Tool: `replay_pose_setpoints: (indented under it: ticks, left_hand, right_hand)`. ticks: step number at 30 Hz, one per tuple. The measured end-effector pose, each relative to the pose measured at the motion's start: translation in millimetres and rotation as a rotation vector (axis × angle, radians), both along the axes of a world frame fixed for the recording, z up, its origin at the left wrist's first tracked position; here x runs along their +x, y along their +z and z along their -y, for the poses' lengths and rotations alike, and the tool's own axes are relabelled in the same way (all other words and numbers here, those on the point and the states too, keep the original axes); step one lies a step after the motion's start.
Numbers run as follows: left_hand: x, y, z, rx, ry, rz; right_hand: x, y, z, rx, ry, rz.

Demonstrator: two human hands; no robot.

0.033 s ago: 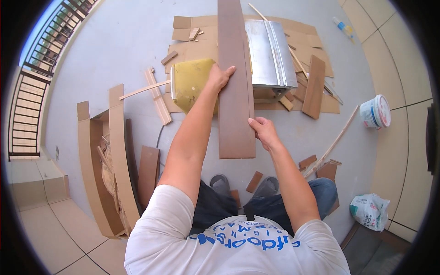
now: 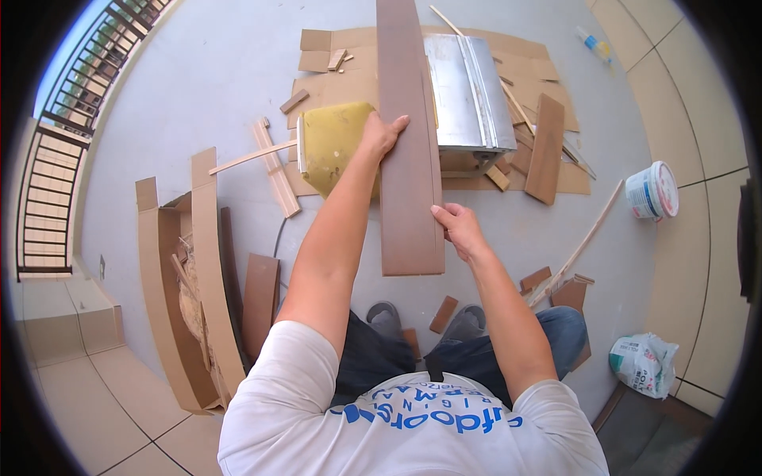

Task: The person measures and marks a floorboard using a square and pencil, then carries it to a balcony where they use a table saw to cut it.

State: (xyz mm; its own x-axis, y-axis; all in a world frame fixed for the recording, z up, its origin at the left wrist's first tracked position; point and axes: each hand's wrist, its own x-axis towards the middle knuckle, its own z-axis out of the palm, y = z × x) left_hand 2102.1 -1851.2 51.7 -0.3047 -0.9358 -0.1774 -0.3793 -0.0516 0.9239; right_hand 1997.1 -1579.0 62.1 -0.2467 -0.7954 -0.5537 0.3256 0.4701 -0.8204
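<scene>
A long brown wooden plank [image 2: 409,166] runs away from me up the middle of the view, its far end cut off by the picture's top edge. My left hand [image 2: 382,133] grips its left edge, with the thumb lying across the top face. Closer to the plank's near end, my right hand [image 2: 458,225] pinches the right edge; the fingers underneath are hidden. Under and left of the plank is a yellow, scuffed, box-like thing [image 2: 333,147]. To its right stands a silver metal-topped bench machine [image 2: 456,95], partly covered by the plank.
Flattened cardboard [image 2: 357,44] lies beneath the machine. A brown board [image 2: 546,151] and wood offcuts surround it. On the left stands a long cardboard box [image 2: 205,238] holding scraps. A white bucket [image 2: 644,194], a plastic bag [image 2: 643,361] and a bottle [image 2: 594,46] are at right.
</scene>
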Motion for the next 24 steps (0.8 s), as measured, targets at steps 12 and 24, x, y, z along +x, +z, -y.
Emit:
replay_pose_setpoints:
  ticks: [12,24]
  left_hand:
    - [9,13,-31,0.104,0.016,0.026]
    - [13,27,-39,0.14,-0.056,0.023]
  right_hand:
    - [10,6,-26,0.012,-0.027,0.013]
    - [12,-1,-42,0.015,-0.004,-0.004]
